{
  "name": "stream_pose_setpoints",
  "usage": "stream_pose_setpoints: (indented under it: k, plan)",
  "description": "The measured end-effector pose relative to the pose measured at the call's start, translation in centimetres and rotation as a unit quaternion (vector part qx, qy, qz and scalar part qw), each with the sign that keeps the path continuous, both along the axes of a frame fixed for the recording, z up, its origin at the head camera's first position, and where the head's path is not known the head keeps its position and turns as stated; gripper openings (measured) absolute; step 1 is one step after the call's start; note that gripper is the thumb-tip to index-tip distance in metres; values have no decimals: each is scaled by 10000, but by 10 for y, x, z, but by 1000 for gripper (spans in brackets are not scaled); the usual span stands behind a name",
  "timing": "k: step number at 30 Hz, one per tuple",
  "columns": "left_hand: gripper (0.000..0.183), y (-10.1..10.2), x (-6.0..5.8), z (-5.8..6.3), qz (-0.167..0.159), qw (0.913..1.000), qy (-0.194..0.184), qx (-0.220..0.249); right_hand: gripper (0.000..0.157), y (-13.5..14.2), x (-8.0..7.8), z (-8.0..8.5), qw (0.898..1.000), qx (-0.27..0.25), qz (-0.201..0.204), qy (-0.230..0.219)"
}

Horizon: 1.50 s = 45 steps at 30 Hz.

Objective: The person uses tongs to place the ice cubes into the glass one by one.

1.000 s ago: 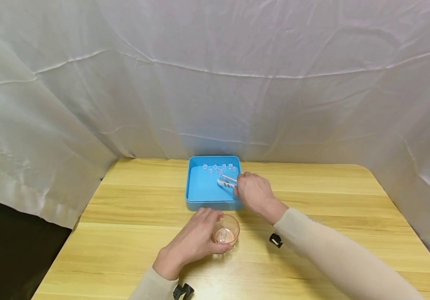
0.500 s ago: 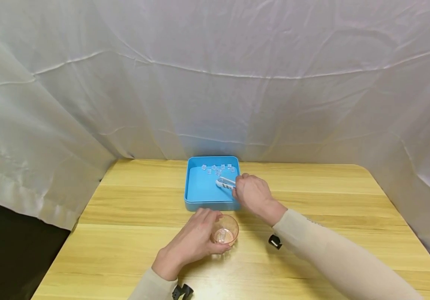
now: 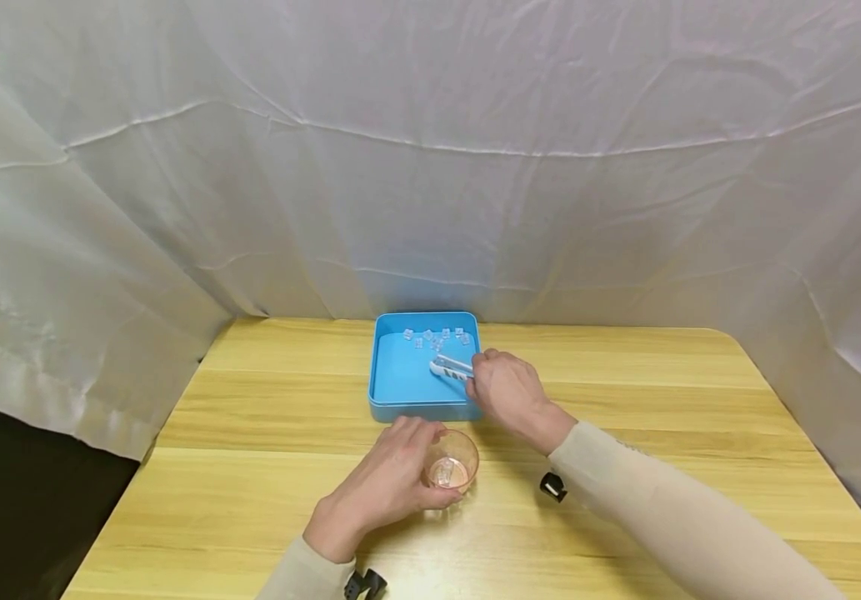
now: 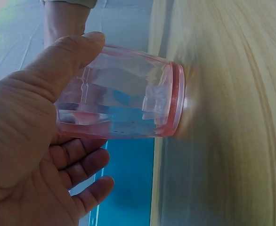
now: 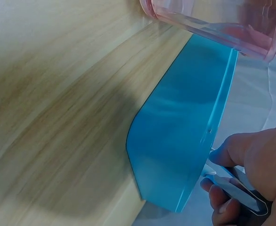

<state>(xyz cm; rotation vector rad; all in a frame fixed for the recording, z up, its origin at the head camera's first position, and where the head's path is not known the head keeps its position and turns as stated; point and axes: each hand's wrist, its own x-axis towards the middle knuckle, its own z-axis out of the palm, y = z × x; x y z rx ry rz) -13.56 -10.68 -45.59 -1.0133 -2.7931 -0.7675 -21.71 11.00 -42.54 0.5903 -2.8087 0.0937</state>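
My left hand (image 3: 385, 479) holds a clear pink-tinted cup (image 3: 469, 457) upright on the table, thumb on the near side and fingers round the far side. At least one clear ice-like cube (image 4: 155, 101) lies at the cup's bottom. My right hand (image 3: 513, 396) grips white tongs (image 3: 453, 372), reaching over the right side of a shallow blue tray (image 3: 400, 379). A clear cube shows between the tong tips, low inside the tray. Several other clear cubes (image 3: 446, 333) lie scattered toward the tray's back. In the right wrist view the tray's wall (image 5: 175, 122) hides the tips.
The wooden table (image 3: 265, 433) carries the tray near its back edge, with the cup just in front of the tray. A pale grey curtain (image 3: 430, 208) hangs behind the table and at both sides. Black wrist mounts (image 3: 553, 486) stick out below the sleeves.
The tongs' arms have drawn closer together around the cube and shifted very slightly left. My left hand and the cup have stayed in place.
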Motion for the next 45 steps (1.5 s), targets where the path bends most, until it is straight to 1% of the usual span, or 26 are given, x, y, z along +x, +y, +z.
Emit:
stream_pose_setpoints:
  k: [2, 8, 11, 19, 25, 30, 36, 42, 45]
  plan:
    - [73, 0, 0, 0, 10, 10000, -6, 5, 26, 0, 0, -1, 10000, -28, 8, -3]
    - [83, -2, 1, 2, 57, 10000, -56, 0, 26, 0, -1, -2, 10000, -77, 57, -23]
    - [82, -3, 1, 2, 56, 10000, -32, 17, 25, 0, 0, -2, 9999, -102, 38, -69]
    - [76, -2, 1, 1, 80, 9991, 411, -113, 25, 2, 1, -4, 9998, -162, 57, -80]
    - [76, -3, 1, 0, 92, 9984, 552, -84, 23, 3, 3, -4, 9998, -176, 72, -14]
    - [76, -4, 2, 0, 71, 9987, 510, -50, 21, 6, 5, 0, 9995, -296, 76, -5]
    - [75, -4, 2, 1, 97, 9990, 429, -55, 19, 14, 11, 7, 9981, -620, 40, 39]
    - [75, -4, 1, 2, 123, 9995, 265, -78, 21, 25, 24, 14, 9956, -916, 49, 169]
    - [75, -4, 1, 2, 172, 9995, 218, -132, 18, 31, 32, 16, 9933, -1114, 139, 277]
